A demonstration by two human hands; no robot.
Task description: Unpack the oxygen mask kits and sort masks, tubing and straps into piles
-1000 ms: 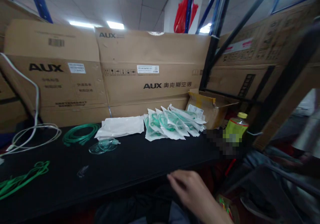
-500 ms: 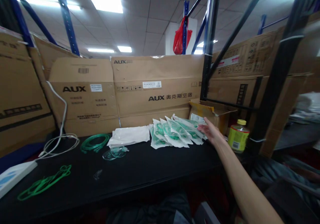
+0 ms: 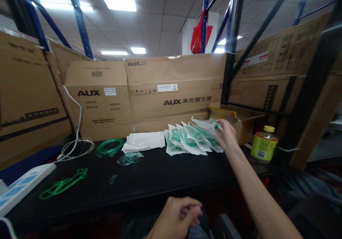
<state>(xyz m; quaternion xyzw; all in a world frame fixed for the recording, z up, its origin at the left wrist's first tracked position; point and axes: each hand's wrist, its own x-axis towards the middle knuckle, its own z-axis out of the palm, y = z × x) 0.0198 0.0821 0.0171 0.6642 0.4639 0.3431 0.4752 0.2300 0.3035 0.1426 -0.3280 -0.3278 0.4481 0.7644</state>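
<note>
My right hand (image 3: 227, 135) is closed at the right end of a row of clear-and-white packets (image 3: 188, 139) with green tubing inside. Its fingers pinch the edge of the rightmost packet (image 3: 204, 125), which lies tilted over its neighbours. Low in the view, in front of the table edge, my left hand (image 3: 177, 216) has its fingers curled in, and nothing shows in it. Left of the packets are flat white sheets or pouches (image 3: 144, 141), a clear mask (image 3: 129, 158), a coil of green tubing (image 3: 109, 147) and a bundle of thin green cord (image 3: 64, 183).
An opened cardboard box (image 3: 244, 126) and a yellow-labelled bottle (image 3: 264, 144) stand at the right, by a dark rack post. Large cartons (image 3: 173, 114) wall off the back of the black table (image 3: 149, 182). A power strip (image 3: 26, 187) with white cable lies left. A small clear piece (image 3: 112, 179) sits near the front.
My right hand has gone from open fingers beside the packets to pinching the rightmost one, whose end has risen slightly. My left hand has come into view at the bottom. The view has shifted slightly.
</note>
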